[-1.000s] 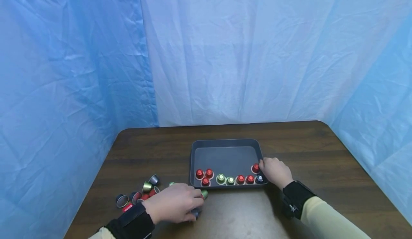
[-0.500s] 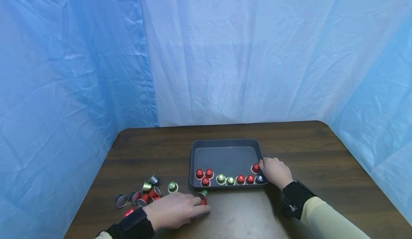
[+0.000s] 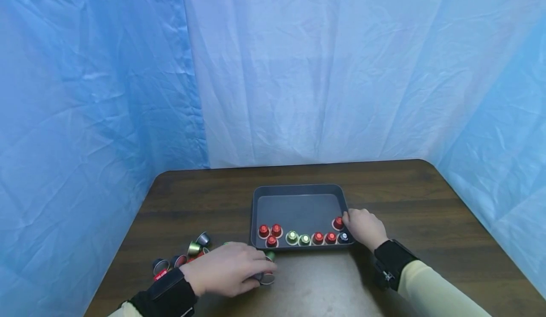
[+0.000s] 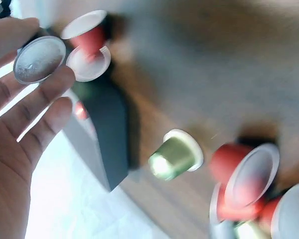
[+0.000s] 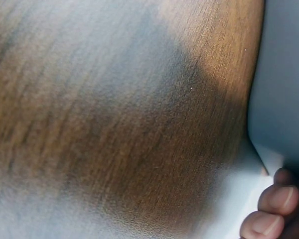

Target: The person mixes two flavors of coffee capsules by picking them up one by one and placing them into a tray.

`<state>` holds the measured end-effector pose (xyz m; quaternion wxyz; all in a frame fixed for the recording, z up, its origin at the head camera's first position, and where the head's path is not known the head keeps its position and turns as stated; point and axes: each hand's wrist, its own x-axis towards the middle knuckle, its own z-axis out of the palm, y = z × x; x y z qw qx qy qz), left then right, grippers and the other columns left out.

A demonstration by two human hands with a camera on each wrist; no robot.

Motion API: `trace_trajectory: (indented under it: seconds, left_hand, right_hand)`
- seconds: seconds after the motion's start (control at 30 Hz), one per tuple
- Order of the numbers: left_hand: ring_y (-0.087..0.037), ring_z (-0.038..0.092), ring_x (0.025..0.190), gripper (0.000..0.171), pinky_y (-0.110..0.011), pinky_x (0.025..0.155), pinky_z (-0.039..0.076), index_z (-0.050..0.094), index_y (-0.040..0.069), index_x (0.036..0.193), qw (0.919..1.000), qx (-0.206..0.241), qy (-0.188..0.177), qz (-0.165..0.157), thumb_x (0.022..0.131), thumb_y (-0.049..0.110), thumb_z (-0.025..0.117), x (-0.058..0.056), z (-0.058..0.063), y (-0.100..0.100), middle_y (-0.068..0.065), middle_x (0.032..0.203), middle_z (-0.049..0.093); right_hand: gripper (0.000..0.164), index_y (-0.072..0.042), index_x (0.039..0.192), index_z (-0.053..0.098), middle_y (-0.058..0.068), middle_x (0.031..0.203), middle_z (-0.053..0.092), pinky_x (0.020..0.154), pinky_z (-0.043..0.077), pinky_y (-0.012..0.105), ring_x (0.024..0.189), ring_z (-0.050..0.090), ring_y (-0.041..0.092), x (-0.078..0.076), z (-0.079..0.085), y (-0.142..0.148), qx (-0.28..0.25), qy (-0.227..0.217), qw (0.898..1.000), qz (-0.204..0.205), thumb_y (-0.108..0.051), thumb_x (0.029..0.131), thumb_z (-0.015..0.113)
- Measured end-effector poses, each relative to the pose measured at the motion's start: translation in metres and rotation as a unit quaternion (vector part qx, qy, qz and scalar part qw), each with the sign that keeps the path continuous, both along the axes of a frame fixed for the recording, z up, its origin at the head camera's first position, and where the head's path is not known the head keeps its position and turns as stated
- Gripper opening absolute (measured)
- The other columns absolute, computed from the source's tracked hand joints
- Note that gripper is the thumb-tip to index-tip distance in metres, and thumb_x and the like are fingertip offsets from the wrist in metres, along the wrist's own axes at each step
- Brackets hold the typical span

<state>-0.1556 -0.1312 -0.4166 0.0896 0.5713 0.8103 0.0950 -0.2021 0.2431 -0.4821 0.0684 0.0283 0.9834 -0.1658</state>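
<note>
My left hand (image 3: 228, 268) is at the front of the table, just off the tray's near left corner. Its thumb and fingers pinch a dark coffee capsule (image 4: 39, 59), foil lid towards the left wrist camera. Right beside the fingertips is a red capsule (image 4: 89, 41), with another pale lid (image 4: 88, 64) under it. A green capsule (image 3: 270, 256) shows at the tray's near edge. My right hand (image 3: 366, 227) grips the right rim of the dark grey baking tray (image 3: 298, 205); its fingers (image 5: 280, 200) curl at the tray's side in the right wrist view.
Red, green and dark capsules stand lid down along the tray's near side, with one red capsule (image 3: 338, 222) behind at the right. Several loose capsules (image 3: 194, 249) lie left of the tray, partly behind my left hand. A single green capsule (image 4: 173, 157) lies apart from them.
My left hand has shifted slightly left and back, covering the lone green capsule in the head view. The capsules by its fingertips have moved. My right hand and the tray stay put.
</note>
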Motion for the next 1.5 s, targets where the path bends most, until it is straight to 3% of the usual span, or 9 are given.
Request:
trace_trajectory:
  seconds: [0.1, 0.23, 0.47, 0.73, 0.97, 1.13, 1.37, 1.5]
  left_hand:
    - [0.0, 0.06, 0.097, 0.029, -0.022, 0.091, 0.052, 0.072, 0.024, 0.124, 0.9997, 0.021, 0.009, 0.013, 0.095, 0.028, 0.074, -0.008, 0.011, 0.003, 0.015, 0.106, 0.069]
    - [-0.004, 0.055, 0.096, 0.02, -0.022, 0.089, 0.05, 0.076, 0.023, 0.112, 0.999, 0.024, 0.001, 0.038, 0.092, 0.026, 0.078, -0.022, 0.026, 0.008, 0.016, 0.1, 0.07]
    - [-0.006, 0.058, 0.103, 0.028, -0.028, 0.096, 0.052, 0.074, 0.019, 0.119, 0.9971, -0.025, -0.024, 0.068, 0.092, 0.02, 0.078, -0.045, 0.036, 0.017, 0.011, 0.11, 0.069]
    - [-0.008, 0.059, 0.1, 0.025, -0.03, 0.092, 0.053, 0.077, 0.02, 0.114, 0.9926, -0.08, -0.012, 0.091, 0.089, 0.017, 0.081, -0.064, 0.034, 0.031, 0.011, 0.104, 0.071]
    - [-0.006, 0.058, 0.088, 0.023, -0.029, 0.088, 0.055, 0.078, 0.021, 0.108, 0.987, -0.115, -0.044, 0.103, 0.088, 0.008, 0.079, -0.075, 0.029, 0.04, 0.012, 0.095, 0.067]
    - [-0.008, 0.057, 0.083, 0.023, -0.027, 0.084, 0.054, 0.079, 0.021, 0.103, 0.9834, -0.139, -0.054, 0.104, 0.088, 0.004, 0.078, -0.078, 0.023, 0.045, 0.01, 0.092, 0.066]
    - [-0.008, 0.057, 0.083, 0.025, -0.029, 0.089, 0.055, 0.079, 0.024, 0.101, 0.976, -0.181, -0.046, 0.111, 0.087, 0.003, 0.079, -0.077, 0.016, 0.052, 0.01, 0.094, 0.067]
    - [-0.009, 0.058, 0.078, 0.021, -0.028, 0.081, 0.056, 0.079, 0.023, 0.095, 0.9722, -0.196, -0.052, 0.116, 0.087, 0.003, 0.078, -0.078, 0.015, 0.054, 0.009, 0.087, 0.066]
  right_hand:
    - [0.031, 0.0, 0.092, 0.07, 0.005, 0.067, 0.059, 0.056, 0.047, 0.033, 0.061, 0.056, 0.02, 0.0, 0.0, 0.0, 0.002, 0.002, 1.0, -0.001, -0.025, 0.104, 0.056]
    - [0.031, 0.0, 0.091, 0.07, 0.005, 0.067, 0.058, 0.056, 0.046, 0.033, 0.061, 0.055, 0.019, 0.0, -0.001, -0.001, 0.003, 0.006, 1.0, 0.0, -0.025, 0.104, 0.056]
    - [0.031, -0.001, 0.091, 0.07, 0.005, 0.067, 0.059, 0.056, 0.046, 0.033, 0.061, 0.055, 0.019, 0.0, -0.001, 0.0, 0.006, 0.008, 1.0, 0.002, -0.025, 0.104, 0.056]
    - [0.031, -0.001, 0.09, 0.07, 0.004, 0.067, 0.058, 0.056, 0.045, 0.033, 0.061, 0.055, 0.019, 0.0, 0.0, -0.001, 0.009, 0.003, 1.0, 0.001, -0.025, 0.104, 0.056]
    - [0.032, -0.002, 0.087, 0.069, 0.004, 0.064, 0.056, 0.055, 0.043, 0.032, 0.059, 0.054, 0.019, 0.001, 0.0, -0.001, 0.003, 0.006, 1.0, -0.001, -0.025, 0.104, 0.055]
    - [0.031, -0.001, 0.088, 0.069, 0.004, 0.065, 0.057, 0.055, 0.044, 0.033, 0.06, 0.054, 0.019, 0.0, -0.001, -0.001, 0.005, 0.01, 1.0, 0.003, -0.025, 0.104, 0.056]
    - [0.031, -0.001, 0.09, 0.07, 0.004, 0.066, 0.058, 0.054, 0.045, 0.033, 0.06, 0.055, 0.019, -0.001, -0.002, 0.0, 0.007, 0.013, 1.0, 0.004, -0.026, 0.104, 0.056]
    - [0.032, 0.0, 0.091, 0.07, 0.005, 0.067, 0.059, 0.055, 0.045, 0.033, 0.06, 0.055, 0.019, -0.001, -0.002, 0.0, 0.006, 0.011, 1.0, 0.004, -0.026, 0.104, 0.056]
